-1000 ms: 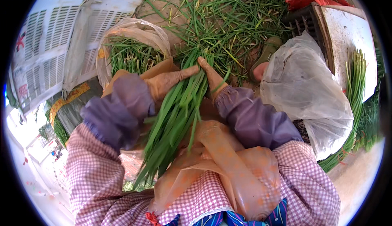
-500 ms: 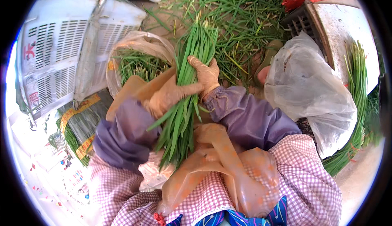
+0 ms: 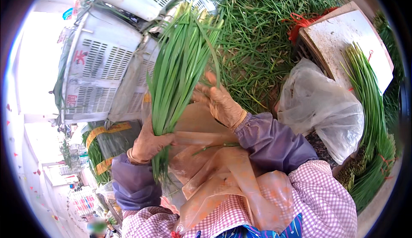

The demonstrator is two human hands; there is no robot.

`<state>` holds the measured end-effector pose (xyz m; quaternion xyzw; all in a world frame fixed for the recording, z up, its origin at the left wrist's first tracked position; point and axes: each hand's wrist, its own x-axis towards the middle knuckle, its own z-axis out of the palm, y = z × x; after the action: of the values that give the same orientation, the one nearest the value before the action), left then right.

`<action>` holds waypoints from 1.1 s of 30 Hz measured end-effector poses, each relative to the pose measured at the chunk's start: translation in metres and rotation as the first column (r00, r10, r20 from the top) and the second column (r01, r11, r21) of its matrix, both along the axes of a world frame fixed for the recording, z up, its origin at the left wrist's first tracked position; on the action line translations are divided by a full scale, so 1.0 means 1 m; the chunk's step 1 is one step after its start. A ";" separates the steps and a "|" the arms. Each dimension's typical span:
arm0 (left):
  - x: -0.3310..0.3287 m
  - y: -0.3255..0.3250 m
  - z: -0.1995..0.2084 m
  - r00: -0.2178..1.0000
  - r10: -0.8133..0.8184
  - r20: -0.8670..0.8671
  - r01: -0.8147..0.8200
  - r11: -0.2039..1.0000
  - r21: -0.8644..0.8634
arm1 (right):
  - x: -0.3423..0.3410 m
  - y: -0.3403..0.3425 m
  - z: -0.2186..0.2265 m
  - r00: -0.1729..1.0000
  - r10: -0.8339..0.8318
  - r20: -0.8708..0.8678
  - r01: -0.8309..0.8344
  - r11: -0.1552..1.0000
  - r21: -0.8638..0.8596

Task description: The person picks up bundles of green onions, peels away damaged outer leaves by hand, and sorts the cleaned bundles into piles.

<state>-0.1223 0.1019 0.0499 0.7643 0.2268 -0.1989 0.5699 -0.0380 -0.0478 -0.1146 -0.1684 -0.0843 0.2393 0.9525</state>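
Nearest is a pink-and-white checked cloth garment (image 3: 322, 190), with a translucent, orange-tinged plastic sheet (image 3: 238, 169) draped over the lap. Purple sleeve covers (image 3: 277, 143) wrap both forearms.

At near left, the left hand (image 3: 148, 145), in a tan glove, is closed around a thick bunch of long, flat green leaves with pale stalk ends (image 3: 178, 70); its thumb lies across the bunch close to the leafy end. The bunch stands left of the middle, its leaf tips hanging below the hand and its pale ends pointing to the far side.

Just right of the bunch, the right hand (image 3: 225, 105), also in a tan glove, has its fingers loosely spread with no hold on anything; they are blurred, and I cannot tell whether they touch the leaves.

Left of the left hand sits a green bundle in clear plastic with yellow tape (image 3: 113, 141). To the right are a crumpled clear plastic bag (image 3: 319, 105) and long green stalks bound with red ties (image 3: 365, 92), overlapping a soiled white board (image 3: 343, 36).

Farther left stand white slotted plastic crates (image 3: 101, 66); at far right of centre, loose green leaves (image 3: 262, 19) cover the ground beside red plastic strands (image 3: 302, 23).
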 end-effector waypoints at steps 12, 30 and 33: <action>-0.138 0.070 -0.029 0.977 0.181 -0.113 -0.176 0.983 0.055 | -0.003 0.001 0.022 0.916 0.400 -0.017 -0.329 0.729 -0.600; -0.181 0.080 -0.070 0.968 0.189 -0.166 -0.210 0.970 -0.119 | -0.010 0.010 0.062 0.406 0.550 0.730 0.835 0.102 -0.541; -0.173 0.077 -0.065 0.979 0.158 -0.127 -0.174 0.976 -0.129 | 0.023 0.021 0.015 0.233 0.483 0.844 0.961 0.019 -0.277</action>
<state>-0.2956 0.1787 -0.0153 0.6880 0.3083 -0.2102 0.6225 -0.0154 -0.0271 -0.0998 -0.8472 -0.3692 -0.1884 0.3323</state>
